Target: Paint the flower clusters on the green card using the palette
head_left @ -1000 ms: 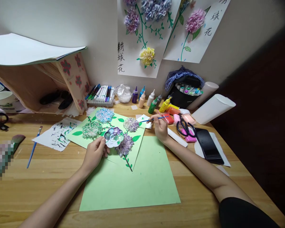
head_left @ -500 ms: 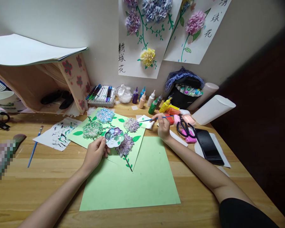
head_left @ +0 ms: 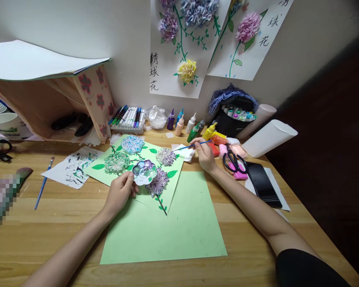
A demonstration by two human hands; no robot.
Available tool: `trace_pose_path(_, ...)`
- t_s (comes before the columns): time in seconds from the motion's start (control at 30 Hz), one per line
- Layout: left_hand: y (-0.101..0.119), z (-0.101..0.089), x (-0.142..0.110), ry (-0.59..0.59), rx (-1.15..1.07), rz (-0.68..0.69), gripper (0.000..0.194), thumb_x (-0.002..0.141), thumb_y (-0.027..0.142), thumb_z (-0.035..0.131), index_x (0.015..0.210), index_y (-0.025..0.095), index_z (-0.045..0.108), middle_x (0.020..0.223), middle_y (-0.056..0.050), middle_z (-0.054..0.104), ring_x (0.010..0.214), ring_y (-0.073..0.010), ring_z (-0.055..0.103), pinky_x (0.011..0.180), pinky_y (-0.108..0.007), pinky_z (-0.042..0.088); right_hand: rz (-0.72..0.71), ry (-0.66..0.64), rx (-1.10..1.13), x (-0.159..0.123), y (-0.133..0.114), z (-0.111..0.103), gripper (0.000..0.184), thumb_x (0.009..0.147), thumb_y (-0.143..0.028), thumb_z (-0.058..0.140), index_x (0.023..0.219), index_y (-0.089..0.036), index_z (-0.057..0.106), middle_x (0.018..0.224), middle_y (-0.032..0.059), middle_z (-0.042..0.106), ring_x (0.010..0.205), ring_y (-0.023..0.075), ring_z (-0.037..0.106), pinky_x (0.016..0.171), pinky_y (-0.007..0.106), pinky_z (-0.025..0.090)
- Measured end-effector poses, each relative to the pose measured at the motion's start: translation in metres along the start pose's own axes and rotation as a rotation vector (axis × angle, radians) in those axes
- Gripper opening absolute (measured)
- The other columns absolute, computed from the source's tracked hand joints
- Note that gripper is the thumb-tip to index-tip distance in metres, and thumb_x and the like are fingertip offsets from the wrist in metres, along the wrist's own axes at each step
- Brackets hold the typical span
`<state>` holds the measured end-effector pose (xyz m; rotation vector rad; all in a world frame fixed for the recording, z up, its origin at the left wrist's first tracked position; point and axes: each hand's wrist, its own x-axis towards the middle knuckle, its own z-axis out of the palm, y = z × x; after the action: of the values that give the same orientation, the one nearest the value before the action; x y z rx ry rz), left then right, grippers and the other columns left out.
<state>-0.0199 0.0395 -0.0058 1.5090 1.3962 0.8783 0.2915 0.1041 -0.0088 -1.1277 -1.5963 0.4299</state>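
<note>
My left hand grips the rim of a white flower-shaped paint palette, its wells smeared with purple, grey and green. The palette is held over a light green sheet bearing raised paper flowers in blue, green and purple, with painted leaves and stems. In my right hand is a thin blue paintbrush, pinched between the fingers and pointing left. Its tip is at the right edge of the small pale purple flower; whether it touches cannot be made out. A larger green sheet lies beneath.
Behind stand several paint bottles and a marker set. To the right are black scissors, clay packs and a black phone-like object. On the left lie a paint-smeared paper and another brush.
My right hand has shifted slightly left with the paintbrush, whose tip has come closer to the pale purple flower. My left hand and the palette stay nearly in place.
</note>
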Motion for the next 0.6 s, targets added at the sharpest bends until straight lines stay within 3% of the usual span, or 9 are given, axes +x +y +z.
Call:
trace_pose_path(0.2,0.001,-0.001,0.0,-0.003,-0.008,-0.005,0.032,0.092,0.039,0.04,0.064,0.022,0.045,0.05,0.003,0.061,0.041,-0.0122,0.054,0.047,-0.024,0.042,-0.036,0.087,0.011,0.004,-0.009,-0.006,0.031,0.096,-0.042,0.038,0.085,-0.022,0.059,0.082,0.0033,0.059,0.075,0.0162,0.059,0.068,0.031,0.048)
trace_pose_path(0.43,0.0,0.001,0.0,-0.005,-0.019,-0.007,0.032,0.091,0.038,0.04,0.065,0.022,0.045,0.051,0.004,0.06,0.041,-0.012,0.054,0.047,-0.024,0.041,-0.055,0.007,-0.033,0.002,-0.008,-0.005,0.034,0.096,-0.039,0.039,0.076,-0.022,0.061,0.075,0.0024,0.06,0.074,0.0172,0.058,0.072,0.033,0.046)
trace_pose_path(0.6,-0.001,0.001,-0.001,-0.01,-0.044,-0.005,0.031,0.092,0.038,0.04,0.066,0.021,0.045,0.052,0.004,0.06,0.042,-0.0117,0.053,0.048,-0.023,0.041,-0.067,0.073,-0.015,0.004,-0.017,-0.006,0.034,0.097,-0.038,0.037,0.078,-0.022,0.061,0.08,0.0035,0.061,0.076,0.0177,0.059,0.07,0.033,0.046)
